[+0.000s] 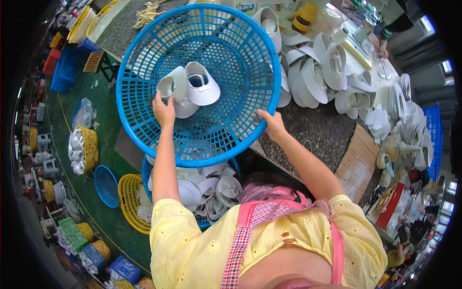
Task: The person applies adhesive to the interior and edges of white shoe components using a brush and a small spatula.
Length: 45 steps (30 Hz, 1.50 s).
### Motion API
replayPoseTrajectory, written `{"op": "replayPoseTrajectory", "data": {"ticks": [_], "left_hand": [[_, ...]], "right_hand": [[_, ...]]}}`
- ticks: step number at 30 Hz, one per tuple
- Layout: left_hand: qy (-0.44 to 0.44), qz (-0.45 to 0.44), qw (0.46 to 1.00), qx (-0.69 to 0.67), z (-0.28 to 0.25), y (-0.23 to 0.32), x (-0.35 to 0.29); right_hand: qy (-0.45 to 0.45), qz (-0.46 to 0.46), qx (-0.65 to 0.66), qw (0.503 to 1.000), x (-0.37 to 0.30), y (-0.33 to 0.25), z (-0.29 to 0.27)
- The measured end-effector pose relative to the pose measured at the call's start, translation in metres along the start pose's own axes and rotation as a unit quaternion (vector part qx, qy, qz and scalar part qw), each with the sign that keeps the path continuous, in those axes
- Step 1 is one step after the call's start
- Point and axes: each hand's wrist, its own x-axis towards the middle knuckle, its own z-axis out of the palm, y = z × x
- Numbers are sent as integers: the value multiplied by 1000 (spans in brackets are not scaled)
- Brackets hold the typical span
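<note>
A large round blue plastic basket (126, 106) with lattice walls is tilted up in front of me. Inside it lie a few white shoe uppers (206, 94), bunched left of the middle. My left hand (165, 111) reaches over the near rim, its fingers closed on the edge of the leftmost white shoe upper (179, 83). On the right, my right hand (273, 124) grips the basket's wall near the rim, thumb and fingers against the lattice. Below, a second blue basket (145, 176) is heaped with white uppers (204, 192), partly covered by my left arm.
Many white uppers (308, 82) are piled on the dark speckled tabletop (313, 139) at right, beside flattened cardboard (357, 156). Yellow tape rolls (305, 17) stand at the back. A yellow basket (130, 204) and a smaller blue one (106, 187) sit on the green floor. Another person's hand (382, 49) is far right.
</note>
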Motion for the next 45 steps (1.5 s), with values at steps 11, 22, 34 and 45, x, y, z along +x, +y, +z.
{"op": "replayPoseTrajectory", "data": {"ticks": [11,22,34,45], "left_hand": [[60,102,988,101,8,58,7],[221,-11,925,309,-117,1,-38],[74,-312,893,-316,-131,-58,-85],[38,-344,877,-334,-135,-43,-97]], "right_hand": [[24,-48,-111,992,4,-25,-11],[92,-318,-353,875,132,-162,-29],[-2,-11,-276,961,263,-149,-27],[-59,-81,-218,971,256,-149,-28]]}}
